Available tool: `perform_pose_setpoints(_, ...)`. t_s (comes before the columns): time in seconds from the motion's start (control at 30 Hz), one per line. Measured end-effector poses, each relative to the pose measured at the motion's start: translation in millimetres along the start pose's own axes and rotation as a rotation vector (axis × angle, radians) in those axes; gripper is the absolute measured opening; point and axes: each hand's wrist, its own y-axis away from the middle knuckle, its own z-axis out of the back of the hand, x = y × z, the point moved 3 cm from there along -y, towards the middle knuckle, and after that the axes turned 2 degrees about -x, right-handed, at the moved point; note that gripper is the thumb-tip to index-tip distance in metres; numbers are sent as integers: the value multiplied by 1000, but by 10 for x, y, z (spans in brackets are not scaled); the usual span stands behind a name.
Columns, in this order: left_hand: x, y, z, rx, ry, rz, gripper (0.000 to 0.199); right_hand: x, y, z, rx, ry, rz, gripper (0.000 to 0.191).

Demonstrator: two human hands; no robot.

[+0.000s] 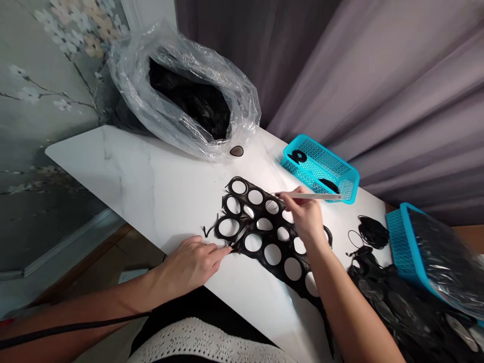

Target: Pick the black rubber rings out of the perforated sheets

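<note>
A black sheet with rows of round openings edged in thick black rings [264, 237] lies flat on the white marbled table [151, 171]. The white tabletop shows through the openings. At the sheet's near left corner my left hand [198, 259] is closed, its index fingertip on the edge; the thumb is hidden. My right hand [306, 217] is above the sheet's far side, closed around a thin pale stick-like tool [313, 196]. The tool's dark tip points left, close to the sheet's far edge. Loose black strands [207, 231] stick out at the left.
A clear plastic bag [242, 96] with black material inside stands at the back. Beside it lies a small dark oval piece [236, 150]. A turquoise basket [321, 161] holds black pieces. At right are coiled black cord [372, 233], piled black pieces [397, 307] and another turquoise basket [403, 247].
</note>
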Motion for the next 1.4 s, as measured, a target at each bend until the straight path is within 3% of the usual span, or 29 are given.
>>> perform_pose_setpoints(0.03, 1, -1, 3, -1, 12, 0, 37, -21, -63, 66, -86, 10, 11, 23)
perform_pose_setpoints(0.1, 14, -7, 24, -16, 58, -3, 35, -79, -144, 120, -122, -31, -16, 24)
perform_pose_setpoints(0.27, 182, -48, 217, -226, 80, 100, 18, -165, -34, -102, 136, -408, -308, 33)
perform_pose_setpoints(0.33, 269, -81, 268, -209, -36, 151, 23, -146, 49, -214, 209, -570, -412, 35)
perform_pose_setpoints(0.43, 363, -150, 264, -95, -164, 124, 34, -129, 109, -336, 251, -743, -521, 32)
perform_pose_setpoints(0.57, 458, -221, 292, -131, -288, 9, 22, -144, 105, -446, 255, -837, -560, 27)
perform_pose_setpoints(0.67, 534, -187, 399, -204, -424, -35, 29, -87, 131, -525, 299, -845, -512, 28)
perform_pose_setpoints(0.8, 562, -15, 476, -107, -430, -8, 34, 100, 299, -695, 509, -786, -450, 29)
perform_pose_setpoints(0.9, 461, 128, 436, -114, -377, 32, 37, 201, 450, -848, 600, -594, -309, 26)
perform_pose_setpoints(1.03, 287, 218, 283, -127, -348, 53, 35, 237, 599, -1031, 635, -221, 29, 11)
perform_pose_setpoints(1.1, 246, 228, 213, -109, -370, 63, 31, 231, 649, -1090, 635, -104, 126, 6)
perform_pose_setpoints(1.4, 241, 258, 148, -107, -341, 126, 34, 209, 701, -1141, 574, 61, 276, 7)
